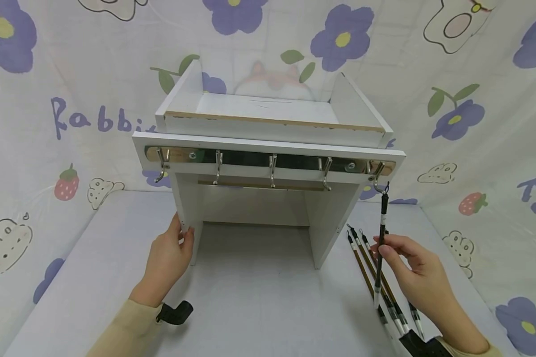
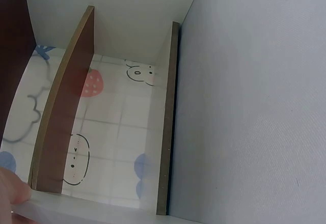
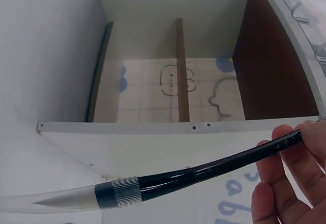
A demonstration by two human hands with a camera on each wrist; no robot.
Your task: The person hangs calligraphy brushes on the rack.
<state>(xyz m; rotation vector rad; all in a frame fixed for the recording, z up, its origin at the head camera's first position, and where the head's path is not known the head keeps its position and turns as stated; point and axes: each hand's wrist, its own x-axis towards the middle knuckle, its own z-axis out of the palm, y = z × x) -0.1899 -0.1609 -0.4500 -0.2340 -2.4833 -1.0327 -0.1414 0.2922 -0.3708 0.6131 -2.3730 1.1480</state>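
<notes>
Low at left, the left hand (image 1: 167, 258) grips a white rack (image 1: 268, 145); from the rightmost of 5 hooks (image 1: 272, 171) seemingly hangs a black brush (image 1: 378, 270), pinched by the right hand (image 1: 417, 272), bristles (image 3: 76, 197) clear only in the right-wrist view.

In the lower left corner of the left wrist view, part of the left hand (image 2: 11, 191) touches the pale near panel (image 2: 97, 211) of a unit, next to the end of a slanting board (image 2: 66, 102) with a reddish-brown face and a tan edge. A second board (image 2: 167, 132) runs roughly alongside it, well apart, beside the pale grey bench (image 2: 249, 102). A whitish far panel (image 2: 132, 25) closes the top; a dark brown panel (image 2: 11, 40) fills the upper left. Between the boards, a printed cloth (image 2: 109, 137) shows a strawberry, line-drawn faces and blue patches.
</notes>
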